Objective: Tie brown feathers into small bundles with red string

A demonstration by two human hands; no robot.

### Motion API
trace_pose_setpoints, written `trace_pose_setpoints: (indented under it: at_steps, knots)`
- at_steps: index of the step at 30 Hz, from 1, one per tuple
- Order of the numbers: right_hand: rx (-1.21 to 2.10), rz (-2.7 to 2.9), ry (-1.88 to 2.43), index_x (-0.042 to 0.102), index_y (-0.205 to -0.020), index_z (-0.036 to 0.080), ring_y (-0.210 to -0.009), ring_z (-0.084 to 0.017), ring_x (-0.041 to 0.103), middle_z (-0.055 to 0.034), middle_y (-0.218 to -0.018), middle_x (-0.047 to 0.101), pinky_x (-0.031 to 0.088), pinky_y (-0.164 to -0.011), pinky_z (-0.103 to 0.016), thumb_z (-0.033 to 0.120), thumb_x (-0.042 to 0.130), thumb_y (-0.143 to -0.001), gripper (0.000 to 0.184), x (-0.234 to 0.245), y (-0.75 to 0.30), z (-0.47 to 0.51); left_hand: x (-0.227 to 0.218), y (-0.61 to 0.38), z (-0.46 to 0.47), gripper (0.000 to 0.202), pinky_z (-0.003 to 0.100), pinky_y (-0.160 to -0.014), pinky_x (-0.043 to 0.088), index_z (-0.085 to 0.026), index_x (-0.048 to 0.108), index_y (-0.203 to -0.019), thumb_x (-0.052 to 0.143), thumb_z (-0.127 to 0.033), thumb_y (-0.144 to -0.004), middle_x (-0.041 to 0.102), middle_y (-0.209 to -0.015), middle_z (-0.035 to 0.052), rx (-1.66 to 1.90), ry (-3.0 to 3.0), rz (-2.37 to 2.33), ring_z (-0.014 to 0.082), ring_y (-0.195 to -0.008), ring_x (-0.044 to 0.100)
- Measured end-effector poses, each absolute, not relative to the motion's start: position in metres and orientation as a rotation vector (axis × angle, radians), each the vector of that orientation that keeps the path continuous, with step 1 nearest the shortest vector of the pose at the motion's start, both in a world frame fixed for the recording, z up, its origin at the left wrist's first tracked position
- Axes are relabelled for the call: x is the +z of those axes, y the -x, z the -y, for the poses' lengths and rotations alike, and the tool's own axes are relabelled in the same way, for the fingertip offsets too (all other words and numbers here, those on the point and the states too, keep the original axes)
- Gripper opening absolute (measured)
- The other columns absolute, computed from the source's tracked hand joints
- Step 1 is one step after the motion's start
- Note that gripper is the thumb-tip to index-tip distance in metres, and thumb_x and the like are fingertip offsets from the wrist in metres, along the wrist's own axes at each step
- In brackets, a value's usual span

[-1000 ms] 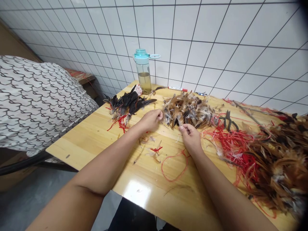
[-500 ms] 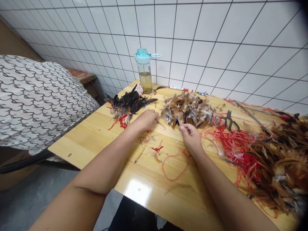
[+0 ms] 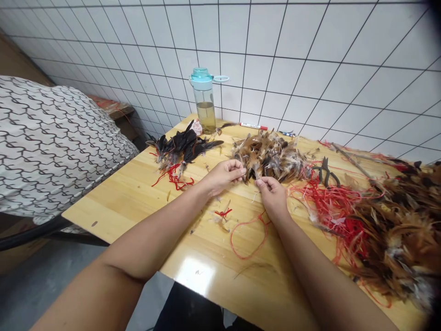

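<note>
Brown is the colour between my hands in the head view: a small feather tuft [image 3: 255,166], its pale lower end pinched between thumb and fingers of my right hand [image 3: 274,195], its top lying against the near edge of a feather heap [image 3: 275,154]. My left hand [image 3: 225,177] is just beside it, thumb and fingertips drawn in close to one another, but I cannot tell whether anything is caught in them. The two hands are near each other, not touching.

As far as I can judge, the work is partway along. Black feathers [image 3: 186,145] lie gathered in bunches off to my left, with red ties [image 3: 174,177] at their near ends, and I take those for a finished portion. The brown heap ahead of me looks partly grouped into tufts (which of them are bound, I cannot make out). Much seems left: a larger feather pile [image 3: 406,230] spreads over the right side of the counter [image 3: 127,207], loose and unsorted by its look, next to a tangle of red string [image 3: 329,200].

Near me lies a loop of red string [image 3: 241,257], with a small scrap of red [image 3: 223,213] and stray feather bits beyond it. Dark pliers [image 3: 325,172] rest beside the tangle, and a bottle [image 3: 206,110] stands upright towards the wall, near a red-capped marker [image 3: 253,126]
</note>
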State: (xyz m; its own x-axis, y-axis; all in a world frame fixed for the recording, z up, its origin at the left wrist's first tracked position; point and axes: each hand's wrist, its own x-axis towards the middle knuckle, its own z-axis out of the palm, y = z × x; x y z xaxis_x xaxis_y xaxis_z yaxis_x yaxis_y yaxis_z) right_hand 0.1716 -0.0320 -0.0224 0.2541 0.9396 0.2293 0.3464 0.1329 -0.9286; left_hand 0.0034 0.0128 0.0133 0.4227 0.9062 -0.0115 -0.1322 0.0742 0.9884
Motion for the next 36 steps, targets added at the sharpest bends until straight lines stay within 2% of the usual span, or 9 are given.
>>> trace_pose_setpoints:
  at_steps: [6,14,23,28,31,36]
  knots:
    - [0.639,1.330,1.427,0.069,-0.073,0.019,-0.069,-0.017,0.056,-0.0039,-0.072,0.064,0.043,-0.068,-0.031,0.039,0.057,-0.075,0.023,-0.024,-0.169,0.033,0.009,-0.018,-0.003,0.028,0.020,-0.060,0.041,-0.014,0.051,-0.078,0.072,-0.032,-0.071,0.058,-0.065,-0.0017,0.923,-1.301,-0.872,0.0065,-0.058,0.052]
    - [0.631,1.427,1.432,0.070,-0.073,0.020,-0.068,-0.017,0.055,-0.0030,-0.071,0.064,0.042,-0.066,-0.030,0.039,0.059,-0.075,0.022,-0.022,-0.170,0.035,0.006,-0.019,0.000,0.010,0.023,-0.066,0.042,-0.016,0.057,-0.081,0.057,-0.026,-0.080,0.058,-0.073,-0.0009,0.997,-1.771,-1.036,0.0103,-0.069,0.052]
    - [0.605,1.424,1.453,0.063,-0.067,0.020,-0.064,-0.016,0.050,-0.0012,-0.066,0.058,0.039,-0.062,-0.029,0.036,0.056,-0.075,0.019,-0.021,-0.169,0.035,0.010,-0.012,-0.005,0.014,0.023,-0.071,0.045,-0.017,0.058,-0.091,0.057,-0.024,-0.080,0.061,-0.081,0.0005,1.025,-1.768,-1.054,0.0106,-0.074,0.055]
    - [0.661,1.345,1.456,0.058,-0.069,0.020,-0.062,-0.015,0.048,0.0000,-0.062,0.055,0.037,-0.057,-0.027,0.040,0.054,-0.078,0.022,-0.023,-0.171,0.034,0.004,0.013,-0.031,0.017,0.027,-0.077,0.046,-0.017,0.064,-0.089,0.054,-0.013,-0.077,0.061,-0.086,0.0026,1.008,-2.047,-1.353,0.0128,-0.077,0.056]
    - [0.690,1.331,1.453,0.056,-0.069,0.020,-0.058,-0.014,0.045,0.0008,-0.061,0.053,0.035,-0.055,-0.027,0.042,0.054,-0.078,0.023,-0.023,-0.170,0.034,-0.006,0.022,-0.042,0.024,0.030,-0.082,0.045,-0.019,0.068,-0.088,0.052,-0.007,-0.074,0.061,-0.090,0.0043,0.862,-2.302,-1.338,0.0166,-0.086,0.056]
    - [0.701,1.342,1.456,0.056,-0.068,0.020,-0.057,-0.013,0.044,0.0008,-0.062,0.052,0.034,-0.055,-0.027,0.042,0.054,-0.078,0.023,-0.020,-0.169,0.036,-0.017,0.020,-0.045,0.022,0.035,-0.090,0.042,-0.023,0.069,-0.092,0.055,-0.014,-0.078,0.061,-0.096,0.0054,0.751,-2.509,-1.314,0.0215,-0.099,0.052]
